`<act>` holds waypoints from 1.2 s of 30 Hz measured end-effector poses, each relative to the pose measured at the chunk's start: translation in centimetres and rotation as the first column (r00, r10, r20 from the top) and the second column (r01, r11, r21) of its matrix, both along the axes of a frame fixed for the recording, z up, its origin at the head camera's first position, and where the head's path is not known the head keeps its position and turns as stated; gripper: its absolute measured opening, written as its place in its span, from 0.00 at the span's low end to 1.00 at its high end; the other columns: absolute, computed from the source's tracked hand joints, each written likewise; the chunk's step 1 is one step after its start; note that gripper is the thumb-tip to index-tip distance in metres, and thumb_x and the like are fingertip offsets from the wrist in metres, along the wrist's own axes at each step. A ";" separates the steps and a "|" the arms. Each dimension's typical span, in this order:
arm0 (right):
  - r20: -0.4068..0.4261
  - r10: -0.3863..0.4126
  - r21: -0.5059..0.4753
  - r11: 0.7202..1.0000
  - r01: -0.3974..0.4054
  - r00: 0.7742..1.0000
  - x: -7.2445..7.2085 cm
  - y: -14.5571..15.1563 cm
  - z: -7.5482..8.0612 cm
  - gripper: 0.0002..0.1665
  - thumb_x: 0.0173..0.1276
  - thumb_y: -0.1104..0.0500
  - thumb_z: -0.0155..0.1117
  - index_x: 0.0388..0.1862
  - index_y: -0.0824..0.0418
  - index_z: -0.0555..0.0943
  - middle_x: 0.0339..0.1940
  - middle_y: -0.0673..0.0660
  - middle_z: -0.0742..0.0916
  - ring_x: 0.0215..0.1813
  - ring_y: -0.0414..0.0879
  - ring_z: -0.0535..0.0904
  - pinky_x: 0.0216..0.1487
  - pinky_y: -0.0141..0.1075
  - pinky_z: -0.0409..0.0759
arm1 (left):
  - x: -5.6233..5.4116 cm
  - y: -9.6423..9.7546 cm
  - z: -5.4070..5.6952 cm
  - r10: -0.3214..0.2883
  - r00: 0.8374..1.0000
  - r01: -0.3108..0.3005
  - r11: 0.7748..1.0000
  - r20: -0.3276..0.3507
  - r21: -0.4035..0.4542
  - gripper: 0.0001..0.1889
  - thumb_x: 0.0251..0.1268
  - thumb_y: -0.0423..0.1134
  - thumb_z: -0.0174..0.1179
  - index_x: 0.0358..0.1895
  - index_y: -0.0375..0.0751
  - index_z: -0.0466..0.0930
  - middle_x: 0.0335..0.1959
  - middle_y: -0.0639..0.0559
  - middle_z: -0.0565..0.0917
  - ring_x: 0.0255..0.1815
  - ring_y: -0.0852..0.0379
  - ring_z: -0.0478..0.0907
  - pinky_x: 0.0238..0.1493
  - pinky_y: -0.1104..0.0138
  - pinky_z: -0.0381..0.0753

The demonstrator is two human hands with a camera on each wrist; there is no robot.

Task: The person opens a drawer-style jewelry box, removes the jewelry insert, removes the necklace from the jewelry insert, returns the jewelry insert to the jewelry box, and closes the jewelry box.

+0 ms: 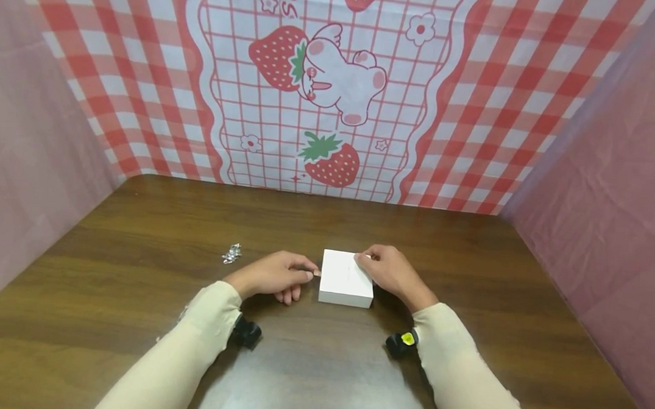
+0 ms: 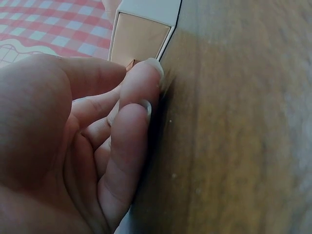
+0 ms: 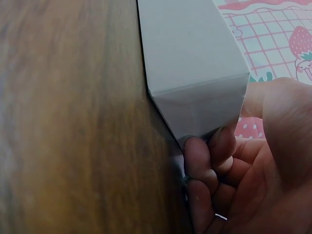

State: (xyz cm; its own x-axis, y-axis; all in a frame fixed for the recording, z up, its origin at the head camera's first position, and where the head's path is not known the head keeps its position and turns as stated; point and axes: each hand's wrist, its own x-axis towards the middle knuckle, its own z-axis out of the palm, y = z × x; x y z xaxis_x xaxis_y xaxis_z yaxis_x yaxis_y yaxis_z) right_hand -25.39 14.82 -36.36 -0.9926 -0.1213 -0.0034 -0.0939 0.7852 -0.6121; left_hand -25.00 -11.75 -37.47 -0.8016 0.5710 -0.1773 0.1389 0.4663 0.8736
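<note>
A small white box [image 1: 346, 275] lies flat on the wooden table between the two hands. Its left end, in the left wrist view, is a tan panel [image 2: 139, 39] framed by the white sleeve, with a small copper-coloured pull tab [image 2: 130, 65]. The left hand [image 1: 277, 274] pinches that tab between thumb and index finger, its other fingers curled below. The right hand [image 1: 390, 269] grips the opposite end, thumb on the top face and curled fingers against the side. In the right wrist view the fingertips [image 3: 196, 156] press on the white end of the box [image 3: 195, 44].
A small cluster of shiny silver pieces [image 1: 231, 253] lies on the table [image 1: 441, 234] left of the box. A red checked cloth with strawberries [image 1: 329, 162] hangs behind the table, and pink cloths [image 1: 597, 180] hang at both sides. Black wrist cameras [image 1: 247, 333] sit on both wrists.
</note>
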 end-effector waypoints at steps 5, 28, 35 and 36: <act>0.027 -0.009 0.007 1.000 0.009 1.000 0.0 0.0 0.1 0.22 0.73 0.46 0.58 0.48 0.63 0.84 0.42 0.57 0.85 0.43 0.50 0.77 0.45 0.43 0.75 | -0.1 0.0 -0.1 -0.002 1.000 0.002 1.000 0.005 0.006 0.12 0.77 0.38 0.54 0.56 0.43 0.82 0.20 0.47 0.80 0.15 0.57 0.77 0.18 0.68 0.76; -0.006 -0.006 0.012 1.000 0.006 1.000 0.0 0.0 -0.1 0.22 0.73 0.46 0.58 0.46 0.63 0.85 0.41 0.56 0.86 0.43 0.50 0.77 0.46 0.43 0.75 | -0.4 0.1 -0.5 0.002 1.000 -0.002 1.000 0.013 0.013 0.11 0.77 0.38 0.55 0.56 0.45 0.82 0.19 0.47 0.80 0.15 0.58 0.76 0.17 0.68 0.75; -0.022 -0.004 0.016 1.000 0.004 1.000 0.0 -0.2 -0.1 0.21 0.72 0.47 0.58 0.44 0.63 0.86 0.40 0.56 0.86 0.42 0.50 0.77 0.46 0.43 0.75 | -0.4 0.0 -0.6 0.001 1.000 -0.001 1.000 0.009 0.019 0.12 0.77 0.39 0.54 0.56 0.44 0.82 0.18 0.47 0.80 0.14 0.58 0.76 0.17 0.68 0.75; -0.022 -0.005 0.018 1.000 0.005 1.000 0.0 -0.1 -0.1 0.21 0.72 0.47 0.58 0.44 0.63 0.86 0.41 0.56 0.86 0.43 0.50 0.77 0.46 0.43 0.75 | -0.4 0.0 -0.6 0.001 1.000 -0.001 1.000 0.007 0.020 0.12 0.77 0.39 0.54 0.56 0.44 0.82 0.18 0.47 0.80 0.14 0.58 0.76 0.17 0.68 0.75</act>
State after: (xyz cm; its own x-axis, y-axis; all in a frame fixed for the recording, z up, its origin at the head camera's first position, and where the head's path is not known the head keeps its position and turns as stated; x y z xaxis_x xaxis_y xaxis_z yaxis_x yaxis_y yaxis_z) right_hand -25.41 14.67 -36.47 -0.9931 -0.1162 0.0158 -0.1027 0.7969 -0.5953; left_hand -25.43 -11.73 -38.11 -0.8010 0.5738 -0.1711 0.1324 0.4485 0.8839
